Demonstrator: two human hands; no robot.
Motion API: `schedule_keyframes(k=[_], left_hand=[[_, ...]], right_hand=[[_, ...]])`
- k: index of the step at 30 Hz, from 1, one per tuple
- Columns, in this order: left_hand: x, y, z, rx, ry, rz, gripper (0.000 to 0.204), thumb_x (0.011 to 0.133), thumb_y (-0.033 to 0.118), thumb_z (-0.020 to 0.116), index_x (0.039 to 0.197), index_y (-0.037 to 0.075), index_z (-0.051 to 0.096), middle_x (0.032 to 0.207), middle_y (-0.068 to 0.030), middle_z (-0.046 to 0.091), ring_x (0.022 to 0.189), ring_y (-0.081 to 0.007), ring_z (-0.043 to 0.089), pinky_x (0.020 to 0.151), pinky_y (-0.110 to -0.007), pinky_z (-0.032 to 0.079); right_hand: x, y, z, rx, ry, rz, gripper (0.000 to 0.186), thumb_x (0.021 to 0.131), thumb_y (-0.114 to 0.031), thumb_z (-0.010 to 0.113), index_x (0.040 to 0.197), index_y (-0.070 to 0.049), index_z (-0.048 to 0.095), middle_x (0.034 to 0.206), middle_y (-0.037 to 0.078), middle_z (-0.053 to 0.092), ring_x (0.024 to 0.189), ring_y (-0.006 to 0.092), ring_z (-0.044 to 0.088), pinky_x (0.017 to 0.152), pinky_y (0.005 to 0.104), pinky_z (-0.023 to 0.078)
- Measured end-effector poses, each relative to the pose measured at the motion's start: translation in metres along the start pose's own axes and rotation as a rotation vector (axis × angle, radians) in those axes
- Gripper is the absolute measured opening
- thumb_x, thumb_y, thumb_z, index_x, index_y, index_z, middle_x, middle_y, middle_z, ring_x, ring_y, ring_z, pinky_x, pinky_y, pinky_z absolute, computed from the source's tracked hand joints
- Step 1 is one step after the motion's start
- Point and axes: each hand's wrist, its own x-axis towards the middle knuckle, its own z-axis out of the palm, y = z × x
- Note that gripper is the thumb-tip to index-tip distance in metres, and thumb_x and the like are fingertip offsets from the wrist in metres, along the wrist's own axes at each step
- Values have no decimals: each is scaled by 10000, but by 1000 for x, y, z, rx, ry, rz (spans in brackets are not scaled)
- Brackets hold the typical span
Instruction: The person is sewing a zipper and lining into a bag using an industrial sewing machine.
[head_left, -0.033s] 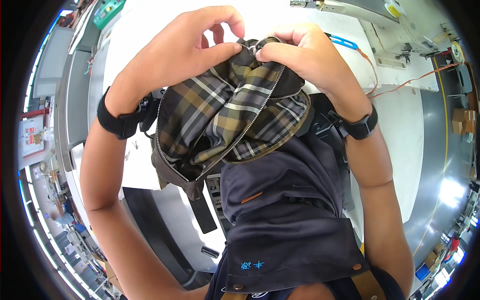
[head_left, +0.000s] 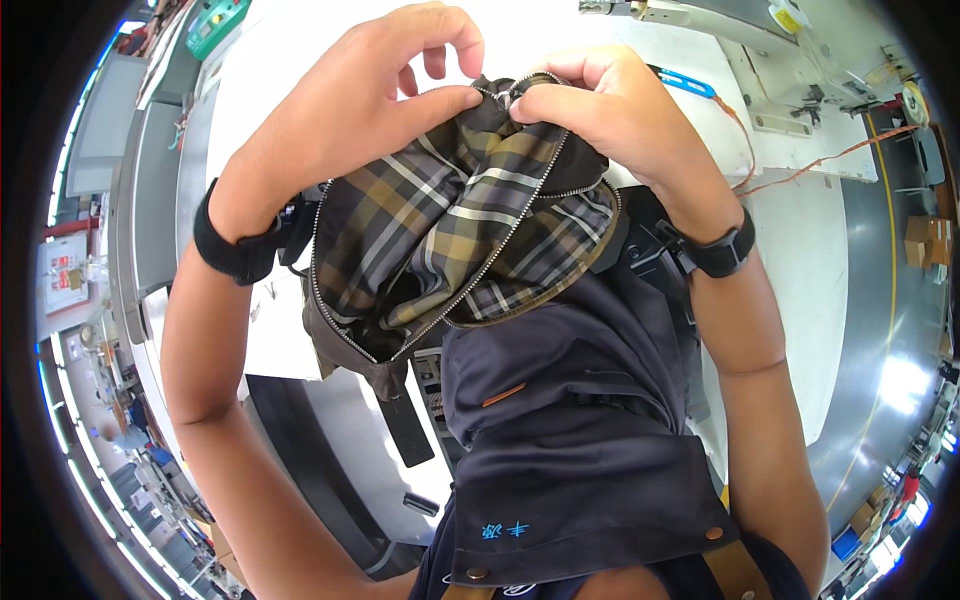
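A dark bag (head_left: 430, 230) with a plaid lining hangs spread apart along its metal zipper, its mouth facing me. My left hand (head_left: 370, 95) is at the bag's top left edge. Its thumb tip touches the cloth beside the zipper end, while the curled fingers stay apart from the thumb. Between thumb and fingers of my right hand (head_left: 615, 110) the zipper end (head_left: 515, 95) is pinched, with the small metal slider partly hidden by the thumb. A plaid flap or pocket (head_left: 560, 250) edged with zipper hangs at the bag's right side.
Beneath the bag is a white worktable (head_left: 280, 60). At the right lie a blue tool (head_left: 685, 83) and an orange-brown cord (head_left: 740, 140), near a sewing machine's pale body (head_left: 690, 20). A green box (head_left: 218, 25) stands far left. My dark apron (head_left: 570, 400) hangs below the bag.
My left hand has shifted slightly up and to the left, its index fingertip a little farther from the cloth. My right hand and the bag look the same.
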Motion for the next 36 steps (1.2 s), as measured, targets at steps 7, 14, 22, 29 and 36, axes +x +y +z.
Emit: schedule_keyframes(k=[7,14,22,29,36], left_hand=[[-4,19,10,471,79,381,125,830,137,715,936,73,702,936,-43,651,834,-249,663,732,-384,548],[-8,25,25,752,51,351,86,816,103,660,875,60,614,828,-54,536,818,-228,645,743,-369,539],[-15,23,5,378,-24,45,70,928,78,668,970,59,615,918,-99,611,830,-341,644,711,-417,535],[-11,15,12,474,52,280,120,848,95,711,947,59,653,905,-60,631,811,-275,669,678,-380,555],[-10,27,15,736,-82,357,231,767,28,744,986,7,674,962,-90,671,800,-248,695,655,-344,565]], right_hand=[[0,-3,4,43,19,29,211,865,-231,732,943,-47,798,729,-54,667,570,2,489,492,207,330],[1,0,1,54,11,-3,223,863,-249,742,919,-41,801,686,-58,630,542,5,458,480,202,309],[6,5,4,32,46,67,283,826,-284,796,962,-38,824,634,-54,595,477,28,412,452,230,281],[7,12,5,105,24,53,270,831,-264,791,954,-26,818,659,-42,628,479,30,430,448,222,295],[1,-13,-7,210,-100,121,202,836,-213,751,837,-14,780,654,-27,622,539,48,478,487,237,351]])
